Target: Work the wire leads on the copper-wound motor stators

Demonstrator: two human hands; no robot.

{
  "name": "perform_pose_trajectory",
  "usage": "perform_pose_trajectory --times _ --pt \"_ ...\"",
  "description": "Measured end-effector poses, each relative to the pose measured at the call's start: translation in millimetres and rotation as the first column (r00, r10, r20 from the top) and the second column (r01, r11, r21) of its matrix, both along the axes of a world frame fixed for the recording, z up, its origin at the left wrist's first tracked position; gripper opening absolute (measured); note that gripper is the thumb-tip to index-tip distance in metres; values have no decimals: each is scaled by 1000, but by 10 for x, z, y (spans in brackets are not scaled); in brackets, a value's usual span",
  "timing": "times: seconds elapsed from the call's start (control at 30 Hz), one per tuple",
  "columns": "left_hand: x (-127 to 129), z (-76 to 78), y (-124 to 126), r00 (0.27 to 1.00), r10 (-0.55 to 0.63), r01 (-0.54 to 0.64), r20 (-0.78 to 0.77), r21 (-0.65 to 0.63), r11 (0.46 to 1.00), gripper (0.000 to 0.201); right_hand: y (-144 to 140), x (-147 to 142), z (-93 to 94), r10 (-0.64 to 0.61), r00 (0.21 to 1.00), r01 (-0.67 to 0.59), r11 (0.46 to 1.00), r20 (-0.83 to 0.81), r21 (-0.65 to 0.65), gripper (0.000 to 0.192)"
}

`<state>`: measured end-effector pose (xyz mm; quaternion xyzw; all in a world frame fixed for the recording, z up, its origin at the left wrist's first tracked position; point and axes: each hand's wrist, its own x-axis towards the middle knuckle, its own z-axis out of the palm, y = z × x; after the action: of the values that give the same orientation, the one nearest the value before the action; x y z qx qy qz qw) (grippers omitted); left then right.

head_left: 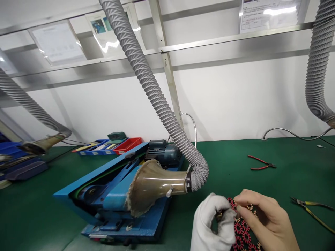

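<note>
My left hand (213, 223), in a white glove, is curled closed at the lower right of centre. Something small, dark and brassy (219, 215) shows inside its curl, too hidden to name. Beside it my bare right hand (270, 223) has thumb and forefinger pinched close to the glove's fingertips; what they grip is covered. Below and between both hands lie several small ring-shaped pieces (246, 237) with red or pale toothed rims and dark centres. Parts of this group are hidden behind my hands.
Red-handled pliers (261, 163) and yellow-handled pliers (311, 205) lie on the green tabletop (225, 164). A blue belt machine (117, 195) stands left, with an extraction hood (154, 188) and grey hose (154, 90). Blue bins (98, 150) and a red bin (128, 144) sit behind.
</note>
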<state>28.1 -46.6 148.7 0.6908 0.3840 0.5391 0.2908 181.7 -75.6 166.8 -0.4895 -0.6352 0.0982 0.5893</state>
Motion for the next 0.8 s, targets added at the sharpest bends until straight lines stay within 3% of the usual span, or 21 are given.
perform_pose_trajectory --times 0.13,0.2,0.5,0.8 --pt "-13 23 14 998 -55 55 17 3 998 17 60 13 134 280 957 -287 949 71 130 30" --pt "-4 52 13 995 -92 92 26 3 996 17 92 9 202 360 932 -362 918 45 163 36" --pt "13 41 -8 997 -70 74 29 -167 983 20 98 -12 213 382 924 -381 910 22 163 38" --pt "-58 132 12 997 -47 60 66 -196 979 9 116 -27 210 315 948 -319 929 55 189 39"
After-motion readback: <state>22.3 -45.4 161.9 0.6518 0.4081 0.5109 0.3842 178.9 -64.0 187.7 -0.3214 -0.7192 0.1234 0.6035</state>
